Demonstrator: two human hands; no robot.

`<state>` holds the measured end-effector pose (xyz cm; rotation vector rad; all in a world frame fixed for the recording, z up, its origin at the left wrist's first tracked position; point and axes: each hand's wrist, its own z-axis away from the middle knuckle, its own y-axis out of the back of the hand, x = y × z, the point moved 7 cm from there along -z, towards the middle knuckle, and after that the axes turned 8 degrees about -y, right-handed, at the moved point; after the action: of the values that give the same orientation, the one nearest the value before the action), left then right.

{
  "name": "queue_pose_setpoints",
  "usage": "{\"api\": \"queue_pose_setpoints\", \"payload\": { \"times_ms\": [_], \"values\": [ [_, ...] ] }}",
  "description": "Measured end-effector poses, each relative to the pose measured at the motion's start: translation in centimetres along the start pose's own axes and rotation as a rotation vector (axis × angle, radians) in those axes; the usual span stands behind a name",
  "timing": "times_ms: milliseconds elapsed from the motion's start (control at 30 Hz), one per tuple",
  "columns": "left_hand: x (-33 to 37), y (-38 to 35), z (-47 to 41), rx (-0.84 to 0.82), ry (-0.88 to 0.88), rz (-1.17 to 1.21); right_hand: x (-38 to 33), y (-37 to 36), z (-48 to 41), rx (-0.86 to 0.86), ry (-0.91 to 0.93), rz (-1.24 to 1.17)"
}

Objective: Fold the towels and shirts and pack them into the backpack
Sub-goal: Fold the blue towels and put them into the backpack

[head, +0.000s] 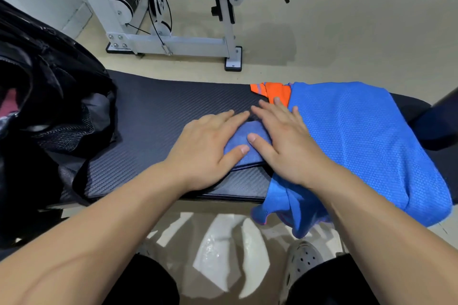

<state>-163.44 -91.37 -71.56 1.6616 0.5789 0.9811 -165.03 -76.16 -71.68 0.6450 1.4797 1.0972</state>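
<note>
A small folded blue towel [244,141] lies on the black padded bench [153,116]. My left hand [208,146] and my right hand [282,141] both press flat on it with straight fingers, hiding most of it. A bright blue mesh shirt [359,141] is spread over the right part of the bench and hangs over its front edge. An orange garment [271,90] peeks out behind the shirt. The black backpack [44,111] stands open at the bench's left end, with something pink inside.
A white weight machine frame [178,42] stands on the beige floor behind the bench. A grey perforated clog [302,265] is on the wet-looking floor below. A dark seat part [436,116] sits at the far right.
</note>
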Motion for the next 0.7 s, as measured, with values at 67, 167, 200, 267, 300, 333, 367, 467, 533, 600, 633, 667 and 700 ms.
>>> {"api": "queue_pose_setpoints", "payload": {
  "times_ms": [67, 167, 200, 267, 300, 333, 367, 467, 533, 600, 633, 667, 700],
  "values": [
    [-0.1, -0.2, 0.3, -0.005, 0.01, -0.061, 0.5, 0.1, -0.1, -0.028, -0.025, -0.001],
    [0.3, -0.2, 0.7, -0.007, 0.019, -0.12, 0.2, 0.8, -0.1, 0.013, -0.008, -0.07],
    [0.5, -0.2, 0.8, -0.013, 0.015, -0.136, -0.1, 1.1, -0.1, 0.044, 0.022, -0.088],
    [0.9, 0.0, 1.1, -0.015, 0.003, -0.125, -0.8, 1.6, 0.1, 0.064, 0.08, -0.145],
    [0.9, 0.5, 1.4, -0.005, -0.001, -0.068, -1.1, 1.8, 0.2, 0.062, 0.108, -0.189],
    [0.9, 1.1, 1.7, 0.01, -0.001, 0.022, -1.4, 2.1, 0.3, 0.065, 0.138, -0.24],
    [0.7, 1.7, 2.2, 0.025, 0.009, 0.131, -1.6, 2.5, 0.4, 0.071, 0.158, -0.291],
    [0.5, 3.3, 3.6, 0.038, 0.073, 0.413, -2.3, 3.4, 0.7, 0.08, 0.131, -0.447],
    [1.0, 3.5, 4.4, -0.034, 0.083, 0.583, -2.8, 3.6, 1.0, 0.067, 0.073, -0.578],
    [1.8, 3.9, 5.4, -0.096, 0.056, 0.732, -3.2, 3.9, 1.8, 0.056, 0.026, -0.724],
    [2.1, 4.4, 5.8, -0.108, 0.04, 0.778, -3.6, 4.1, 2.2, 0.054, 0.014, -0.79],
    [2.2, 5.0, 6.3, -0.107, 0.024, 0.783, -4.1, 4.1, 2.6, 0.047, 0.008, -0.85],
    [2.2, 5.5, 6.6, -0.102, 0.006, 0.757, -4.4, 4.1, 2.9, 0.031, 0.002, -0.912]
  ]
}}
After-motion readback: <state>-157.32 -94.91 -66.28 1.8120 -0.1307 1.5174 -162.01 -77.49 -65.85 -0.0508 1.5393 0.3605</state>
